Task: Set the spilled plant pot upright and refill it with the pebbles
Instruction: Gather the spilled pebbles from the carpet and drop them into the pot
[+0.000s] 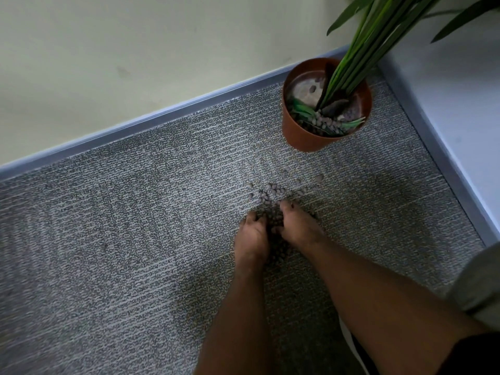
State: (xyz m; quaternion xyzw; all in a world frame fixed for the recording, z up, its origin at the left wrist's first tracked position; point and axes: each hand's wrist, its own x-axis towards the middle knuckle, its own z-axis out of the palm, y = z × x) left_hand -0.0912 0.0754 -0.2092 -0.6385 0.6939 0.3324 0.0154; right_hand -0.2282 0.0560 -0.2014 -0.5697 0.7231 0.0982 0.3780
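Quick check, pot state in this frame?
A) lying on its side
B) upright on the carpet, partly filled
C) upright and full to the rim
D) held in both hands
B: the pot stands upright on the carpet with bare base showing inside, while both hands, left hand and right hand, scoop pebbles on the carpet, away from it.

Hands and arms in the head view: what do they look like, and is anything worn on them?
Both forearms are bare, with no gloves, watch or rings visible. The left hand and right hand look dusty at the fingers. A grey short sleeve shows at the right edge, above the right arm.
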